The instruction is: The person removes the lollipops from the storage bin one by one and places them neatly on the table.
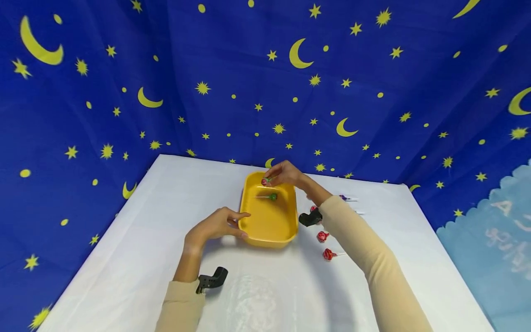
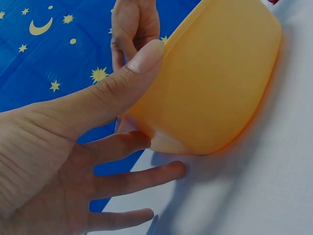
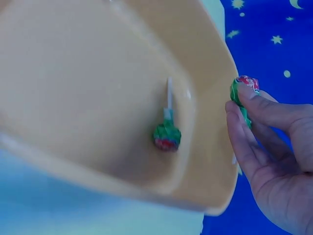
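A yellow plastic tray stands on the white table. My left hand holds its near left side, thumb and index finger at the rim and other fingers spread outside. Over the far end, my right hand pinches a lollipop with a green and red wrapper between thumb and fingers. Another green-wrapped lollipop lies on the tray floor, its white stick pointing left in the head view. In the right wrist view this lollipop shows some red on its head.
Right of the tray lie several lollipops, among them a red one, a second red one and a purple one. My right forearm partly covers others. A blue star-patterned cloth hangs behind the table.
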Action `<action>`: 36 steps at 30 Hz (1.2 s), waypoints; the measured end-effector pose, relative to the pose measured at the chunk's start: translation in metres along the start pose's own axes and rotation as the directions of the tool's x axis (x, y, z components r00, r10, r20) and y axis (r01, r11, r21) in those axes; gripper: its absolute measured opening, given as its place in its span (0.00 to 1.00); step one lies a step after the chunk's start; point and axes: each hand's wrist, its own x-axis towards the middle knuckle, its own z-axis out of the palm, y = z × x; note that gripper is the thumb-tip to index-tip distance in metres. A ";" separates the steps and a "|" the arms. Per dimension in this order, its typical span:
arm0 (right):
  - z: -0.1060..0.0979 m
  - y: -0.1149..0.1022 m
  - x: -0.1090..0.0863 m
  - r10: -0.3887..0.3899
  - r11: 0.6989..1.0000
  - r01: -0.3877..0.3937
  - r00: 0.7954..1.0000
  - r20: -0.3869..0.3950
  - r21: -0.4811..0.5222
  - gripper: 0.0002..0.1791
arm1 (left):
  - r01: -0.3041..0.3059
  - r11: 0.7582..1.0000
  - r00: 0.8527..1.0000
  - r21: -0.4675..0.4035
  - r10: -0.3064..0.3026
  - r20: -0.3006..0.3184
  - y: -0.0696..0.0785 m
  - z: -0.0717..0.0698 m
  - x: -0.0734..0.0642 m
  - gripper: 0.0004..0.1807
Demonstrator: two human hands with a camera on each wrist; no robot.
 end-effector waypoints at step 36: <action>-0.099 0.072 -0.094 0.174 0.984 -0.168 0.970 -0.168 0.053 0.19 | -0.015 1.000 1.000 -0.003 0.015 0.017 -0.002 -0.006 0.003 0.38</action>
